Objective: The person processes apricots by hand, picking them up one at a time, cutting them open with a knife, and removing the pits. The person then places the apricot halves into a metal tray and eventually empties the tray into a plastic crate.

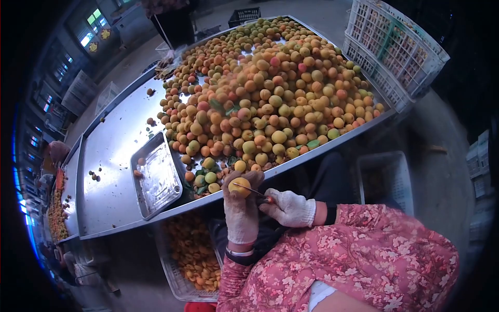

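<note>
My left hand (241, 216), in a pale work glove with stained fingers, grips a yellow apricot (239, 188) just off the table's front edge. In my gloved right hand (289, 208) is a small knife (250, 189) with a reddish handle; its thin blade lies across the apricot's face. Beyond both hands, a big heap of whole apricots (280, 99) with some green leaves covers much of the metal table (112, 151). Below my left forearm, a crate (165, 255) holds many cut orange apricot pieces (195, 260).
A shallow metal tray (158, 177) with a small orange piece in it lies left of the heap. White plastic crates (395, 47) are stacked at the right corner, and another crate (384, 177) stands on the floor. Further people and another fruit table (70, 203) are at far left.
</note>
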Available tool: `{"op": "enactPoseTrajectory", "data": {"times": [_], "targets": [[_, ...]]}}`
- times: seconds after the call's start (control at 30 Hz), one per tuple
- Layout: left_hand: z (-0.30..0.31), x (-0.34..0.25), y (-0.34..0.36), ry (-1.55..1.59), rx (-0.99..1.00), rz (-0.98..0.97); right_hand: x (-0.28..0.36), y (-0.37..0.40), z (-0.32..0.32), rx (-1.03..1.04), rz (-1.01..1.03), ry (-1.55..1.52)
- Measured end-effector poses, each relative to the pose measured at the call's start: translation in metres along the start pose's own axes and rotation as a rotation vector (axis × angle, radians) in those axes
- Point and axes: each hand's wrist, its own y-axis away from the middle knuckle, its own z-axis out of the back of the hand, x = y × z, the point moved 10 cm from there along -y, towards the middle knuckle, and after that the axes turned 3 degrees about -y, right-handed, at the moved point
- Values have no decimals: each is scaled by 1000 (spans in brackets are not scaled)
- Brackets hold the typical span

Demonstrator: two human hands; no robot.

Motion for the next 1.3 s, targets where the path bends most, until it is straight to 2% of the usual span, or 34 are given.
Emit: {"op": "enactPoseTrajectory", "data": {"times": [0.07,0.1,0.17,0.27,0.4,0.47,0.53,0.6,0.63,0.77,0.8,0.87,0.93,0.97,1.03,1.07,1.13,1.17,1.3], "targets": [[3,16,7,61,-69,149,-6,-3,-1,-38,-10,27],[5,16,7,62,-69,151,-8,-4,-5,-39,-12,27],[-1,31,11,219,6,307,-10,-5,-6,-84,33,87],[7,35,9,311,-95,332,-18,-10,-6,-87,54,131],[23,34,-6,198,-155,225,-5,-15,4,-111,55,69],[21,15,-14,-51,-60,99,-7,-15,7,-89,7,164],[18,15,-14,-17,-6,90,-13,-16,8,-94,46,208],[19,38,-10,275,-139,269,-17,-18,6,-100,91,246],[22,45,-8,346,-234,294,-17,-18,7,-121,115,234],[10,44,-7,524,-103,351,-16,-17,10,-140,109,173],[16,43,-9,426,-88,322,-12,-16,12,-140,110,173],[17,38,-12,323,-70,287,-18,-17,8,-51,-30,158],[10,8,-15,-148,-80,42,-15,-18,8,-44,-11,158],[10,8,-15,-147,-78,42,-14,-17,7,-33,4,160],[13,26,-13,93,-106,200,-21,-18,5,-72,48,198],[11,28,-12,93,-107,202,-21,-17,6,-109,91,233],[9,47,-7,399,-189,336,-22,-14,5,-107,79,226],[5,49,-7,467,-126,369,-23,-14,6,-104,72,224],[7,50,-6,402,-146,391,-9,-15,12,-126,77,109]]}}
